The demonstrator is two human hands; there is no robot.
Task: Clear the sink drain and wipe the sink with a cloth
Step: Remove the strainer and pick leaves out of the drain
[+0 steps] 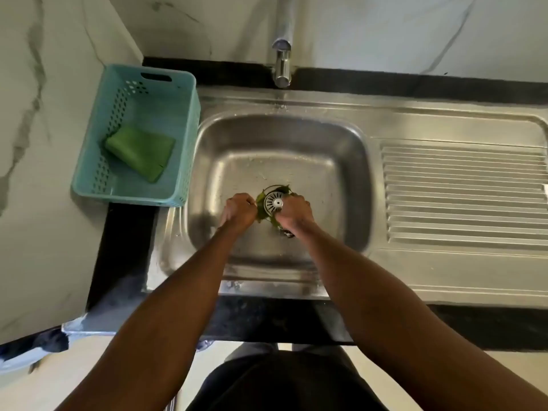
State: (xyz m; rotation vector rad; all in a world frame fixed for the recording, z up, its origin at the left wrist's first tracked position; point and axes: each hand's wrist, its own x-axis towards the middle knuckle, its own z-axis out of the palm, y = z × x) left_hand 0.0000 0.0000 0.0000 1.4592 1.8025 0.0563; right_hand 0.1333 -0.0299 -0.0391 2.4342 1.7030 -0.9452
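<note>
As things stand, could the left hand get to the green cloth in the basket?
Probably yes. The green cloth lies uncovered in the open-topped basket, just left of the sink. The left hand is down at the drain strainer among leaves, which it would have to leave first.

Faucet above open sink
</note>
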